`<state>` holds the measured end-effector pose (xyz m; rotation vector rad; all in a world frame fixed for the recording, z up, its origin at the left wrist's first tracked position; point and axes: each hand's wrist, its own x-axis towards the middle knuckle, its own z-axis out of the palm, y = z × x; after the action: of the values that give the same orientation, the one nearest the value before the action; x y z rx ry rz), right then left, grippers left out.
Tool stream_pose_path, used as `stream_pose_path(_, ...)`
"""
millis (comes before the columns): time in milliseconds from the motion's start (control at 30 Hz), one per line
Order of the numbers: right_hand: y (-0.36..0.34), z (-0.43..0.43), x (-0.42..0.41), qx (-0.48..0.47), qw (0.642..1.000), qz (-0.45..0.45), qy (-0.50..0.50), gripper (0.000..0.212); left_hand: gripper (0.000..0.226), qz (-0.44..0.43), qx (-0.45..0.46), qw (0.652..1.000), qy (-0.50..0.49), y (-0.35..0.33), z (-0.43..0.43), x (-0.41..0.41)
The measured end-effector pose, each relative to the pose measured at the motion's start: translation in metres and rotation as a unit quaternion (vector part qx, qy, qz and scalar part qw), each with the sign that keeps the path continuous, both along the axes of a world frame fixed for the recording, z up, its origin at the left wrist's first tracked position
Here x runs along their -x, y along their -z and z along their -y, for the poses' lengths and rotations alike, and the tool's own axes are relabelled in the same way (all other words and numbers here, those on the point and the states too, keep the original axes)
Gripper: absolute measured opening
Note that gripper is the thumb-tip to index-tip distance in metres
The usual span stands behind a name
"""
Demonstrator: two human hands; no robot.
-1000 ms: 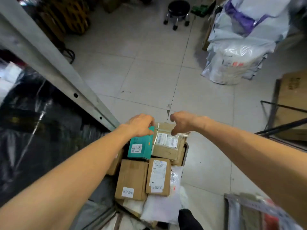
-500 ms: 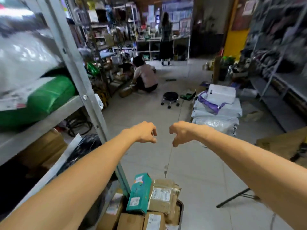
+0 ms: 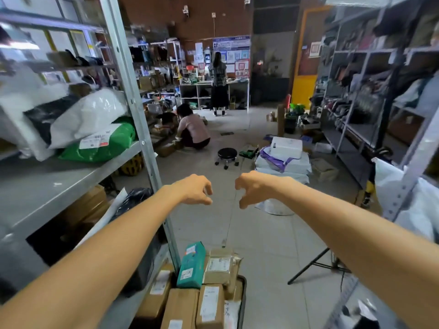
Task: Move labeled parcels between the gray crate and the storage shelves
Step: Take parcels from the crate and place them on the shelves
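Note:
The gray crate [image 3: 242, 300] sits on the floor at the bottom centre, filled with labeled parcels: a teal box [image 3: 191, 265], a tape-wrapped brown box [image 3: 219, 269] and several plain cardboard boxes [image 3: 210, 305]. Both arms are stretched forward well above the crate. My left hand [image 3: 196, 189] and my right hand [image 3: 253, 186] hang side by side with loosely curled fingers and hold nothing. The gray storage shelf [image 3: 59, 184] stands at the left, carrying a green bag parcel [image 3: 102, 144] and a white bag [image 3: 88, 115].
A shelf upright [image 3: 147, 148] rises just left of the crate. A black rolling stool [image 3: 227, 156], a stack of white bags [image 3: 283, 160] and a tripod leg [image 3: 308, 265] stand on the tiled floor. One person crouches ahead, another stands at the far counter. More shelving lines the right.
Both hands have let go of the teal and taped boxes in the crate and risen away from them. The view has tilted up from the floor toward the room.

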<state>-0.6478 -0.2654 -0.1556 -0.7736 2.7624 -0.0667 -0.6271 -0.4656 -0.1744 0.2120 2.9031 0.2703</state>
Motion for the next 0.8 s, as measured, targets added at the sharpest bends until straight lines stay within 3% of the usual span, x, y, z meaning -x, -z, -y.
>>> stream_pose_path(467, -0.012, -0.016, -0.062, -0.030, 0.995, 0.006, -0.091, 0.068, 0.036, 0.000, -0.029, 0.995, -0.094, -0.020, -0.041, -0.105)
stream_pose_path(600, -0.018, 0.017, -0.097, -0.045, 0.983, -0.003, -0.178, 0.065, 0.035, -0.016, -0.030, 0.986, -0.161, -0.028, -0.027, -0.161)
stream_pose_path(800, -0.015, 0.079, -0.182, -0.039, 0.933, -0.020, -0.357, 0.038, 0.033, -0.031, -0.025, 0.944, -0.326, -0.024, 0.010, -0.307)
